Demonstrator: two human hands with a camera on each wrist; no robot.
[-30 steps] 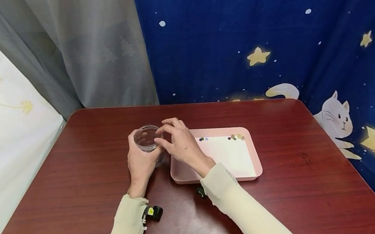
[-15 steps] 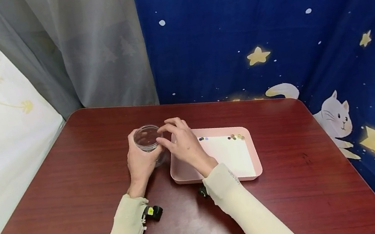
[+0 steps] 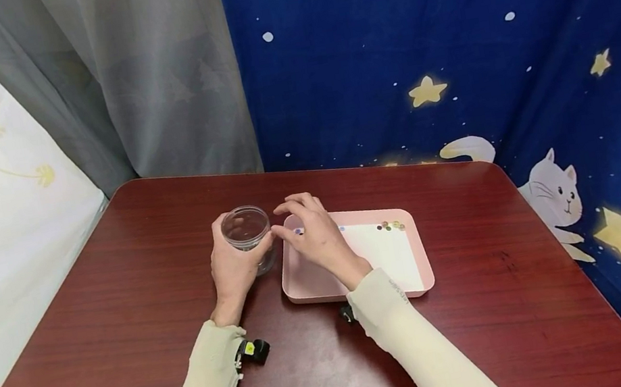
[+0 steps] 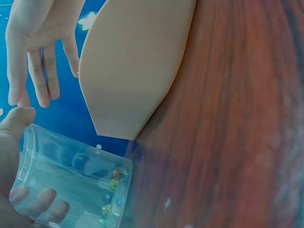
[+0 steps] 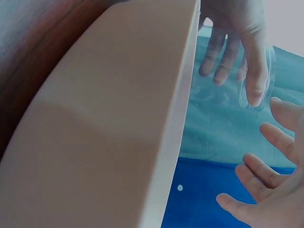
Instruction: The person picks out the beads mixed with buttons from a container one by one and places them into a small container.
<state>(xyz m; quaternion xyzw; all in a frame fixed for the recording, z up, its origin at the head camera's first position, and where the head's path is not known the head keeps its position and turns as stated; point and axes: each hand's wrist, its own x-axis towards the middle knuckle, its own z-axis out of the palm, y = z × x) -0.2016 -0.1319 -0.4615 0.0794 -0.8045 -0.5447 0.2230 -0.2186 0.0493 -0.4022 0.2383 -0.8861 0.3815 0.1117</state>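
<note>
My left hand (image 3: 235,261) grips a clear plastic jar (image 3: 246,226) round its side, with the lidless mouth facing up. Several small coloured marbles (image 4: 114,184) lie at the bottom of the jar in the left wrist view. My right hand (image 3: 318,237) hovers just right of the jar's rim, over the left part of a pink tray (image 3: 378,215). Its fingers are spread and loosely bent, with nothing between them in the right wrist view. More small marbles (image 3: 394,225) lie at the tray's far right, and a few others show around the right hand.
The tray's tall side wall (image 5: 95,109) fills much of the right wrist view. Both stand on a dark red wooden table (image 3: 507,297). Beyond its far edge hang a grey curtain (image 3: 173,72) and a blue star-patterned curtain (image 3: 337,59).
My right hand has drawn back to the right from the jar's mouth, over the tray, uncovering marbles at the tray's far left. The left hand and jar have stayed in place.
</note>
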